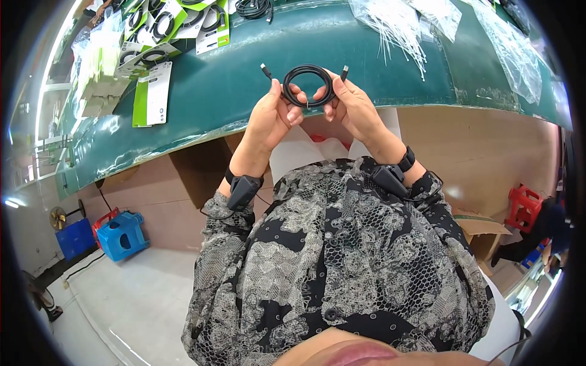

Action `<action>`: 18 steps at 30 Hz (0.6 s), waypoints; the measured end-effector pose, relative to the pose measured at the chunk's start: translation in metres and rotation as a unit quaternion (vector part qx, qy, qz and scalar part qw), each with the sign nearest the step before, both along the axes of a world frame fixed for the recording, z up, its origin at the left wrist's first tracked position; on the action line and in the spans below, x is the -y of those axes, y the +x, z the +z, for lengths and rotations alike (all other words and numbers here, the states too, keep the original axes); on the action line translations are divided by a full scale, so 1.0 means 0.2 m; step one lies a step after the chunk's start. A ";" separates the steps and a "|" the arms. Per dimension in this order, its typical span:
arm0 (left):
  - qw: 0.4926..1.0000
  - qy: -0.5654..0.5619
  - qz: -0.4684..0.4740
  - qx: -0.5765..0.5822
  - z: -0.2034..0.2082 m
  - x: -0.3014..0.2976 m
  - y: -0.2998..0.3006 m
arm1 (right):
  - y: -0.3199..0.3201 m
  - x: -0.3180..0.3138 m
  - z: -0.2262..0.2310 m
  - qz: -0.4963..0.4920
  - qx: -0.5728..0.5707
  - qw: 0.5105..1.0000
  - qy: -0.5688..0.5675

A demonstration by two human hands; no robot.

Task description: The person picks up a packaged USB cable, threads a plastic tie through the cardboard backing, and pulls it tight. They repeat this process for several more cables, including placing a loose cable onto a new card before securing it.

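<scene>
Between my two hands a black cable (292, 74) is wound into a round coil, held up over the front edge of the green table. My left hand (274, 116) pinches the coil's left side with thumb and fingers. On the right side, my right hand (357, 110) grips it the same way. One cable plug (264, 67) sticks out past the left thumb, and another plug (345, 70) stands up beside the right fingers. A small tie (307, 105) shows at the bottom of the coil.
The green table (244, 79) holds carded cables (162, 27) and a stack of cards (101, 79) at left, with a white-green card (151, 94) nearby. Loose black cable (253, 8) lies at the back. White zip ties (397, 30) and plastic bags (506, 55) lie right.
</scene>
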State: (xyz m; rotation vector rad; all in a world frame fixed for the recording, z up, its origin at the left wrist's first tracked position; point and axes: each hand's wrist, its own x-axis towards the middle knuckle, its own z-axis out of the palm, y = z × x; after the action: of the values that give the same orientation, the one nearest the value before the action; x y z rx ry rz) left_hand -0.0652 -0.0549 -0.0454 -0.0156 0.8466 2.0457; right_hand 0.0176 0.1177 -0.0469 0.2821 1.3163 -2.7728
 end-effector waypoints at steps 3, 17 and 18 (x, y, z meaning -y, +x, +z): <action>1.000 0.013 0.009 0.004 -0.03 0.01 0.01 | 0.02 0.00 0.01 0.013 -0.006 1.000 -0.017; 0.992 -0.094 0.085 -0.009 -0.06 0.04 0.00 | 0.01 -0.02 -0.02 0.081 0.026 0.992 -0.095; 0.992 -0.097 0.080 -0.002 -0.06 0.04 0.00 | 0.02 -0.02 -0.03 0.085 0.035 0.988 -0.121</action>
State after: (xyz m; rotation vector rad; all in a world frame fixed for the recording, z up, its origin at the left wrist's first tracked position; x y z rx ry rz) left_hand -0.0645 -0.0628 -0.0584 -0.1926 1.0744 2.1032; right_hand 0.0209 0.1225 -0.0523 0.2384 0.9289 -2.7132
